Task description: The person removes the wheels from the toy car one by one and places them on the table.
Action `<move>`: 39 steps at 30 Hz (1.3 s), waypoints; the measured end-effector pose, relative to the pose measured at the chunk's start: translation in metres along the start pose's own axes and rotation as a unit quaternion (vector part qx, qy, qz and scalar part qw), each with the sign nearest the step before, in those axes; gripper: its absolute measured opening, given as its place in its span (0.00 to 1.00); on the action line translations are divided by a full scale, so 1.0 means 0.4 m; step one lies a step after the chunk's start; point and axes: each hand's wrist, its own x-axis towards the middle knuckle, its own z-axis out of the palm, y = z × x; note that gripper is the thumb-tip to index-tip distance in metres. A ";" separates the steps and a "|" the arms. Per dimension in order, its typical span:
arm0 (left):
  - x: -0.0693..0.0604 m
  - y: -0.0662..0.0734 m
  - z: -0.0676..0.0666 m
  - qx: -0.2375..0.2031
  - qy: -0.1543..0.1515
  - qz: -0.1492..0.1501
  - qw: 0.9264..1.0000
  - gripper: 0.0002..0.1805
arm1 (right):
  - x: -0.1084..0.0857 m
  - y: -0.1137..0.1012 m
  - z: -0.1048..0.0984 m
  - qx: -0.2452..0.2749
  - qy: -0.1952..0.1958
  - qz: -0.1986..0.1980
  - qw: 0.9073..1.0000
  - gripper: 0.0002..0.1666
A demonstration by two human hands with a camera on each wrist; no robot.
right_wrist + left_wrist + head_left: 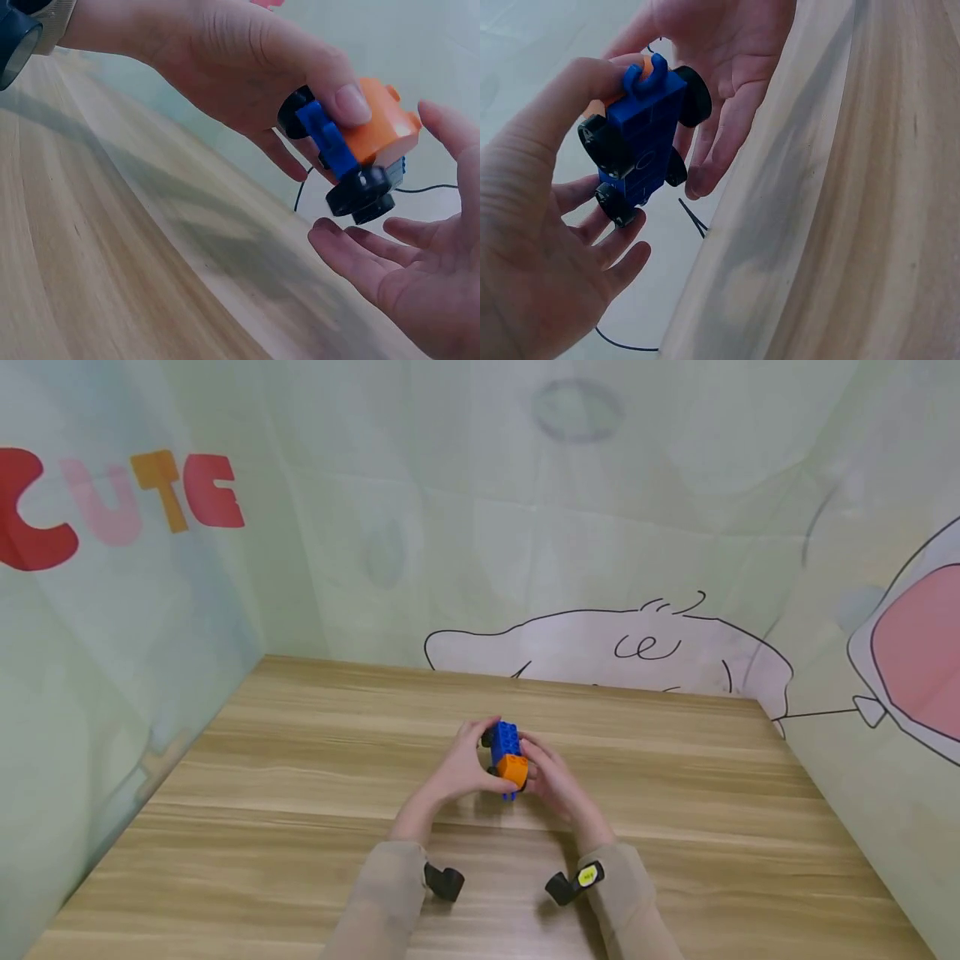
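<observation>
A small toy car made of blocks is held above the table between both hands, with a blue base (643,135), a blue studded block (506,740) and an orange block (513,770). My left hand (459,768) grips it lengthwise, its thumb on the orange end and its fingers towards the far end. Black wheels (694,97) and a blue hook (646,79) show on its underside in the left wrist view. My right hand (435,270) is beside the car with fingers extended, its thumb close to the orange block; contact cannot be told.
The wooden table (300,860) spreads around and below the hands. Printed cloth walls (450,527) stand behind it and at both sides. Each sleeved wrist carries a black camera (447,883).
</observation>
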 end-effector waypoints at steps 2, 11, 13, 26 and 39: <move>0.000 0.002 0.002 0.007 0.001 0.006 1.000 0.54 | -0.002 -0.003 0.002 -0.011 -0.002 -0.002 1.000 0.36; 0.000 0.008 0.013 0.034 0.007 0.034 0.999 0.54 | -0.003 -0.007 0.018 -0.036 0.009 -0.009 0.999 0.37; 0.002 0.008 0.017 0.038 0.008 0.044 0.998 0.54 | -0.001 -0.006 0.023 -0.044 0.015 -0.015 0.999 0.38; 0.002 0.017 0.040 0.067 0.022 0.049 0.996 0.54 | 0.003 0.001 0.034 -0.051 0.049 -0.025 0.997 0.39; 0.002 0.018 0.017 -0.010 0.015 0.031 0.999 0.60 | 0.003 0.003 0.031 -0.032 0.059 -0.044 0.997 0.40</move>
